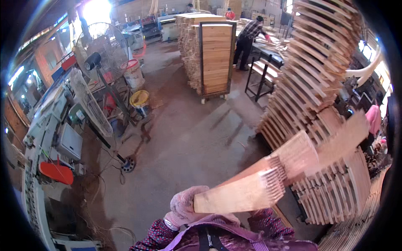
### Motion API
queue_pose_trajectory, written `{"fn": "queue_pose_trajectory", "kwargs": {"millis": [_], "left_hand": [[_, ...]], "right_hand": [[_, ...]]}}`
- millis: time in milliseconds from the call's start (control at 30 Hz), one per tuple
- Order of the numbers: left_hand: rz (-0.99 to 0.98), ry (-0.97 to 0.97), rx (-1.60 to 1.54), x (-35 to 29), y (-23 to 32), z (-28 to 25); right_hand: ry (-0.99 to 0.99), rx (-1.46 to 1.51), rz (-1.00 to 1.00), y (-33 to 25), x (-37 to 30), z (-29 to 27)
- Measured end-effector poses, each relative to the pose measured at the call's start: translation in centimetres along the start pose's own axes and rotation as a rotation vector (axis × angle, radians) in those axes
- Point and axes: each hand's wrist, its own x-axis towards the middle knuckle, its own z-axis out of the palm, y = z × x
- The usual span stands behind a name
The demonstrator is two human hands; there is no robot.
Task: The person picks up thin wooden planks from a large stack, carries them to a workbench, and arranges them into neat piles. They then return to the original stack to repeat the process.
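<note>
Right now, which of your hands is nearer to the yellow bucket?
Left. The left hand is at the left end of the board, below and right of the bucket; the right hand, farther right, is mostly hidden.

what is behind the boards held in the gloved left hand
Past the boards in the left hand, grey floor and part of a tall wood stack show. Whatever sits directly behind the boards is covered, so I cannot tell what is there.

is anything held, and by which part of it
A finger-jointed wooden board, held at its left end by the gloved left hand; for the right hand, it cannot be told.
</note>
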Motion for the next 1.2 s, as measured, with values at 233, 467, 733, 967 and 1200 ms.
{"fn": "queue_pose_trajectory", "kwargs": {"millis": [233,467,733,967,1200], "left_hand": [[-0.234,0.107,-0.185,14.4,-12.2,-3.2],[-0.157,0.027,0.072,30.9,-25.7,-7.3],[-0.2,-0.135,-0.301,48.4,-44.4,-10.7],[-0.232,-0.121,-0.283,63.6,-59.0,-15.7],[-0.26,0.141,-0.15,79.0,-71.5,-24.6]], "right_hand": [[-0.125,0.038,-0.073,-0.5,22.8,-6.5],[-0.086,-0.05,-0.135,2.8,43.2,-11.0],[-0.017,-0.056,-0.015,5.7,62.3,-16.9],[0.027,-0.028,0.003,8.3,83.8,-21.8],[-0.165,0.014,-0.128,6.8,111.9,-26.0]]}}
